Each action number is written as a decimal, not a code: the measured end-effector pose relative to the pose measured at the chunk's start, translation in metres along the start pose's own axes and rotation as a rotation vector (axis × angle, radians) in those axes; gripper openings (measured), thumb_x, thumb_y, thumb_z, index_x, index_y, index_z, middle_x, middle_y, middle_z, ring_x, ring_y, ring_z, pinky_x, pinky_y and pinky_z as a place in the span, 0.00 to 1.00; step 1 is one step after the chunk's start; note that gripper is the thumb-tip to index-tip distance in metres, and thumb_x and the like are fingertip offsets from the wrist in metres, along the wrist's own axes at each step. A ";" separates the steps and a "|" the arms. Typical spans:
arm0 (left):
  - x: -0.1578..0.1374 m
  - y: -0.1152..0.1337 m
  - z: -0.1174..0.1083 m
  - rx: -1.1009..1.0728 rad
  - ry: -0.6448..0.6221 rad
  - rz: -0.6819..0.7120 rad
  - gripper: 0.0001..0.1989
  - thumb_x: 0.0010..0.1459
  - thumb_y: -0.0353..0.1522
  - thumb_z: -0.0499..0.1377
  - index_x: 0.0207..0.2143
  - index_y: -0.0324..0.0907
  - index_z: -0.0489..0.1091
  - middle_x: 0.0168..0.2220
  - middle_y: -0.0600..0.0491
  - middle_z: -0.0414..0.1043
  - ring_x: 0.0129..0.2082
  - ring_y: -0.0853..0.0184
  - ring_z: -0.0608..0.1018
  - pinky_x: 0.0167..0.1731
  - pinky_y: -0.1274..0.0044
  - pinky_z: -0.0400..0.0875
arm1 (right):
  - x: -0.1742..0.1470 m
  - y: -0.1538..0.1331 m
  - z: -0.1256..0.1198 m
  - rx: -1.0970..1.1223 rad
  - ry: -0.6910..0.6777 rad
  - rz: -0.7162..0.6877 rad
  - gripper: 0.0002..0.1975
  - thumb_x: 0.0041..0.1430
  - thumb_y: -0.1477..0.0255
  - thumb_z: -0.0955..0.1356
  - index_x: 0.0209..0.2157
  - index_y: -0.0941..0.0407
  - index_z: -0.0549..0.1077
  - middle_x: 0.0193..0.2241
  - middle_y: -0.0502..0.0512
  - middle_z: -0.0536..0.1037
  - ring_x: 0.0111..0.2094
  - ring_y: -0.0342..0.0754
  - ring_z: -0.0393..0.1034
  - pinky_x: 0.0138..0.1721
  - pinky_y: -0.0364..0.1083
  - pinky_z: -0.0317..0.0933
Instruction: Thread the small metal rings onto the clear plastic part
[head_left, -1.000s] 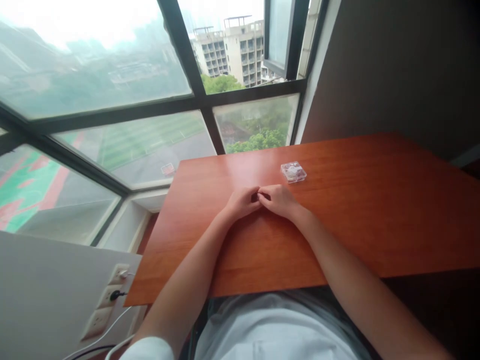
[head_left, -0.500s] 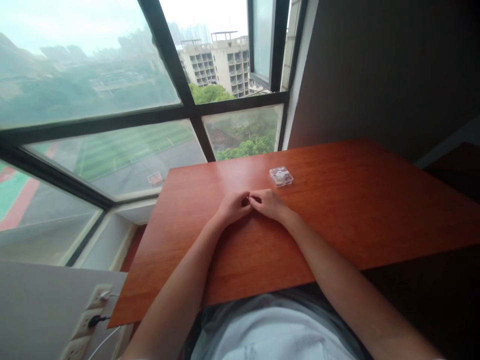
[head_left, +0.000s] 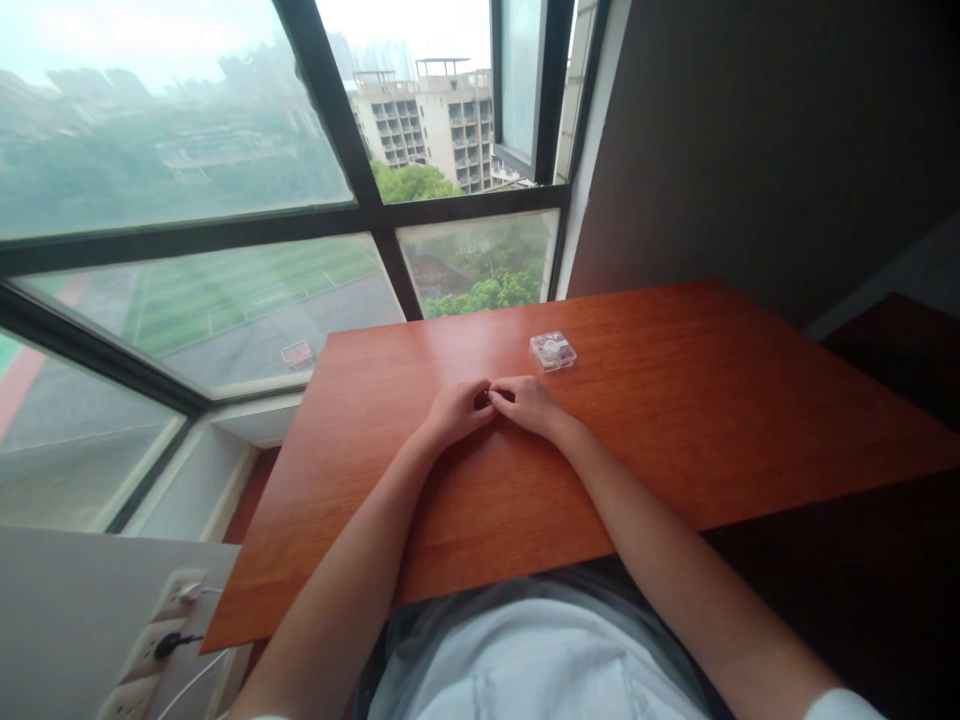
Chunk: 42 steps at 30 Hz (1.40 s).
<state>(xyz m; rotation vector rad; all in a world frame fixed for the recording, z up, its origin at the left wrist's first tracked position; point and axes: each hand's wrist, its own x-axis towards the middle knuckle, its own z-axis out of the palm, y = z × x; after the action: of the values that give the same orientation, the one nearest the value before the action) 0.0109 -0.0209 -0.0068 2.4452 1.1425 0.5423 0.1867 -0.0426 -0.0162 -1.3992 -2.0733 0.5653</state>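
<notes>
My left hand (head_left: pixel 459 411) and my right hand (head_left: pixel 527 404) meet fingertip to fingertip above the reddish-brown wooden table (head_left: pixel 675 400). Both are closed in a pinch, thumbs against curled fingers. Something tiny, perhaps a pale speck, shows between the fingertips, too small to name. Just beyond my right hand lies a small clear plastic box (head_left: pixel 553 351), square and flat, with small whitish and reddish contents that I cannot make out.
Past the table's far edge stands a dark-framed window (head_left: pixel 375 215), one pane of it swung open. A dark wall (head_left: pixel 712 150) rises at the right. Wall sockets (head_left: pixel 154 645) with plugged-in cables sit low at the left, beside the table's near corner.
The whole view has shifted slightly, so the table, box and hands appear a little further left. The hands keep nearly the same pinch, fingertips together.
</notes>
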 end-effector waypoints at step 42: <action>-0.001 -0.002 0.001 -0.027 0.014 -0.003 0.08 0.55 0.36 0.56 0.28 0.40 0.67 0.24 0.57 0.68 0.23 0.72 0.67 0.24 0.79 0.53 | 0.001 0.003 0.002 0.030 -0.011 -0.017 0.13 0.63 0.68 0.63 0.37 0.53 0.80 0.33 0.52 0.81 0.33 0.45 0.72 0.34 0.41 0.58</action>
<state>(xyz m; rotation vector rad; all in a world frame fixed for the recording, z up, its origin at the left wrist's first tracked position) 0.0094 -0.0208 -0.0091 2.4203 1.1362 0.5713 0.1874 -0.0402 -0.0190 -1.3634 -2.0746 0.5968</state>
